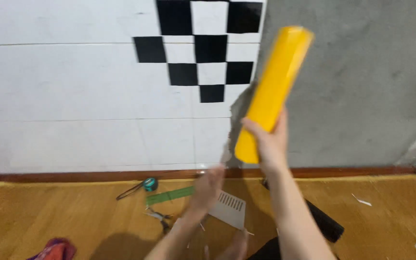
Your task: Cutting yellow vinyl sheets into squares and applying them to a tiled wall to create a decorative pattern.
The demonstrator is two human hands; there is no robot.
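The right hand (268,139) grips a yellow roll (273,91) raised against the wall (73,82); the blurred left hand (208,188) hovers open above the bench (49,216), probably reaching up to steady it.

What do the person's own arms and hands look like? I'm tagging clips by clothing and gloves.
Both are bare: no gloves and no sleeves in view on the forearms. The right hand and its forearm are fairly sharp; the left hand is motion-blurred. I can make out no rings, watch or markings.
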